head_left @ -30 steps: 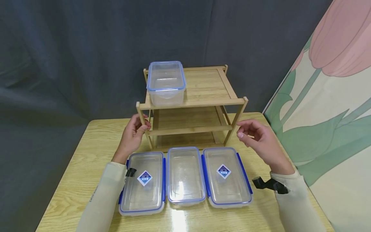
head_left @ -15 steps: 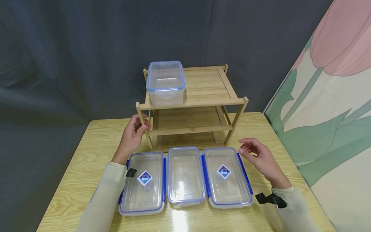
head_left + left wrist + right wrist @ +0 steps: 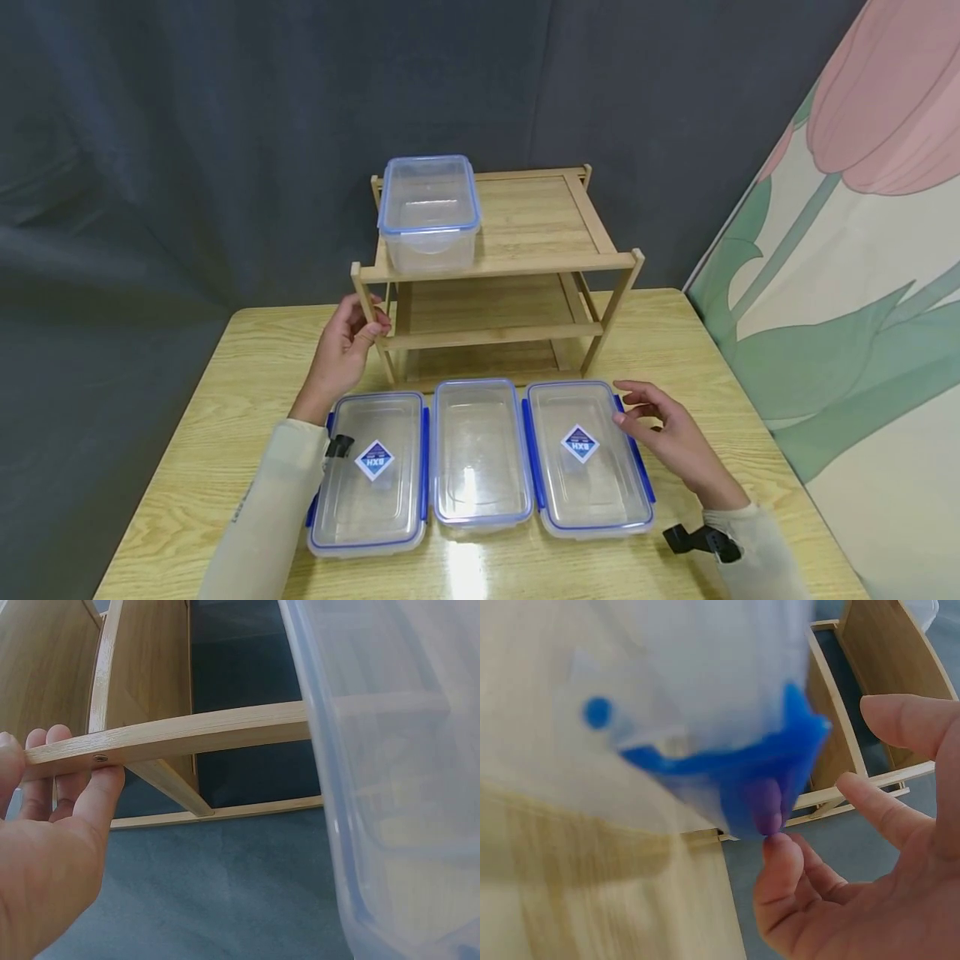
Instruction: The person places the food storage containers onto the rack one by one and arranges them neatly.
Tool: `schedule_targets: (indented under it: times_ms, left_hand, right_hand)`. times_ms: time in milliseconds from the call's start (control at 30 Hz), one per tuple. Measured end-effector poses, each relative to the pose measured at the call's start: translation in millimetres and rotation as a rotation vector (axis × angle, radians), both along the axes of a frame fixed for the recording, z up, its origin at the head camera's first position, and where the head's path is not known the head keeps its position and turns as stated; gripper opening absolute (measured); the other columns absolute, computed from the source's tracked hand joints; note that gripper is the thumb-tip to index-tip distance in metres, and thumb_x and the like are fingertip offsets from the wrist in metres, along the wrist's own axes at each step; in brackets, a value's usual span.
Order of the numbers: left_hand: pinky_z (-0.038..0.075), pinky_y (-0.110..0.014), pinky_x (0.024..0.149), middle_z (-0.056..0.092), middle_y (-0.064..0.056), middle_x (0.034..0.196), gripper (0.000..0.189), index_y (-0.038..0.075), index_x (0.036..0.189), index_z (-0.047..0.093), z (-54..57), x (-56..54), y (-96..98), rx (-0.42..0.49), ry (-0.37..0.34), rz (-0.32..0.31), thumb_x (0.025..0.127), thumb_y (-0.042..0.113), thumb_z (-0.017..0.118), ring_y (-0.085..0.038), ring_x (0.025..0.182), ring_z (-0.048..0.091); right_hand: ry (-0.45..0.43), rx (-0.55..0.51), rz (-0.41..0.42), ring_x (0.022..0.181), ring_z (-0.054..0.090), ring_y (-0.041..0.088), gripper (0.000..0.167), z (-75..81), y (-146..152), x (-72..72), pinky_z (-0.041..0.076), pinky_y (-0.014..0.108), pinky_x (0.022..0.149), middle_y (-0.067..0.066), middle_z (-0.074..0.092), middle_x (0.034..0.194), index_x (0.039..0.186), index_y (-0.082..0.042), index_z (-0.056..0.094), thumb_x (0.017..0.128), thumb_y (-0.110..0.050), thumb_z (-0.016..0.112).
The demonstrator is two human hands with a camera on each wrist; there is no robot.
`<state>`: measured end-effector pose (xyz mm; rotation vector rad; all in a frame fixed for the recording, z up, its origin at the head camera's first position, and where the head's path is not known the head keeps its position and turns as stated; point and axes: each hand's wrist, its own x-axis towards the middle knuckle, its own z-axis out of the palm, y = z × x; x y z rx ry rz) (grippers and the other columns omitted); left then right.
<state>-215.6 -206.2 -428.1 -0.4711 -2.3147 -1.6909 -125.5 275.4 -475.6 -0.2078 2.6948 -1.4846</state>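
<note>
My left hand point(image 3: 341, 358) grips the front left leg of a three-tier wooden rack point(image 3: 536, 218); in the left wrist view its fingers point(image 3: 79, 791) curl round that leg. At the far right corner of the right-hand lidded plastic container point(image 3: 592, 492) is my right hand point(image 3: 667, 433), loosely bent and holding nothing. Its fingertips point(image 3: 776, 851) are right at the container's blue side clip point(image 3: 742, 784) in the right wrist view, thumb apart. The container lies flat on the table, blue-rimmed, with a diamond-shaped sticker on its lid.
Left of it stand a middle container point(image 3: 480, 454) without side clips and a stickered left container point(image 3: 378, 508), in a row on the wooden table point(image 3: 187, 467). A deeper lidded container point(image 3: 431, 208) sits on the rack's top left. A dark curtain point(image 3: 300, 125) hangs behind.
My right hand has come down and towards me from beside the rack's right leg to the right container's far corner. My left hand has stayed on the rack leg.
</note>
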Motion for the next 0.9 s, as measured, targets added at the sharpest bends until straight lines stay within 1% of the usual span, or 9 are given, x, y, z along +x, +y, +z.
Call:
schedule_targets:
  times_ms: [133,367,533,700,800,900]
  left_hand:
    - [0.055,-0.015,0.093,0.065,-0.019,0.117,0.028,0.008,0.140,0.052,1.2,0.4,0.8,-0.002,-0.006,0.003,0.111,0.008,0.050,-0.012,0.104,0.067]
    - [0.055,-0.018,0.093,0.065,-0.019,0.116,0.028,0.007,0.139,0.052,-0.6,0.1,0.3,0.013,-0.001,0.000,0.111,0.006,0.050,-0.011,0.103,0.066]
    - [0.055,-0.019,0.092,0.065,-0.016,0.115,0.028,0.007,0.139,0.052,-2.1,-0.1,0.6,0.010,0.002,0.002,0.111,0.007,0.051,-0.010,0.102,0.066]
    - [0.055,-0.019,0.093,0.065,-0.016,0.116,0.029,0.008,0.140,0.052,-1.6,0.8,0.9,0.007,-0.005,0.006,0.111,0.007,0.051,-0.010,0.103,0.066]
    - [0.055,-0.018,0.093,0.065,-0.017,0.116,0.029,0.008,0.140,0.052,-0.9,1.3,1.5,0.009,-0.009,0.010,0.111,0.007,0.051,-0.010,0.103,0.066]
    - [0.056,-0.018,0.094,0.065,-0.017,0.117,0.029,0.007,0.140,0.052,-0.5,1.7,2.0,0.015,-0.015,0.011,0.111,0.006,0.051,-0.010,0.104,0.066]
  right_hand:
    - [-0.014,-0.006,-0.004,0.106,0.058,0.020,0.050,-3.7,-0.9,2.9,0.056,0.028,0.078,0.019,0.060,0.135,0.150,-0.012,0.056,0.104,-0.022,0.071]
    - [-0.053,-0.051,-0.001,0.112,0.057,0.032,0.051,-13.8,-2.5,6.5,0.058,0.031,0.078,0.022,0.058,0.137,0.152,-0.012,0.054,0.104,-0.022,0.070]
    - [-0.081,-0.079,0.002,0.115,0.059,0.036,0.057,-21.6,-4.5,8.9,0.059,0.033,0.078,0.024,0.057,0.141,0.155,-0.013,0.049,0.103,-0.023,0.071]
    - [-0.113,-0.094,-0.018,0.108,0.060,0.032,0.069,-27.3,-7.2,10.0,0.060,0.036,0.073,0.027,0.055,0.141,0.162,-0.019,0.040,0.102,-0.024,0.073]
    - [-0.110,-0.079,-0.029,0.100,0.060,0.028,0.073,-29.7,-9.2,10.1,0.059,0.035,0.070,0.027,0.057,0.136,0.165,-0.021,0.037,0.102,-0.026,0.074]
    - [-0.104,-0.067,-0.032,0.094,0.058,0.025,0.075,-31.0,-11.3,10.4,0.058,0.034,0.068,0.025,0.059,0.129,0.165,-0.021,0.037,0.101,-0.026,0.075]
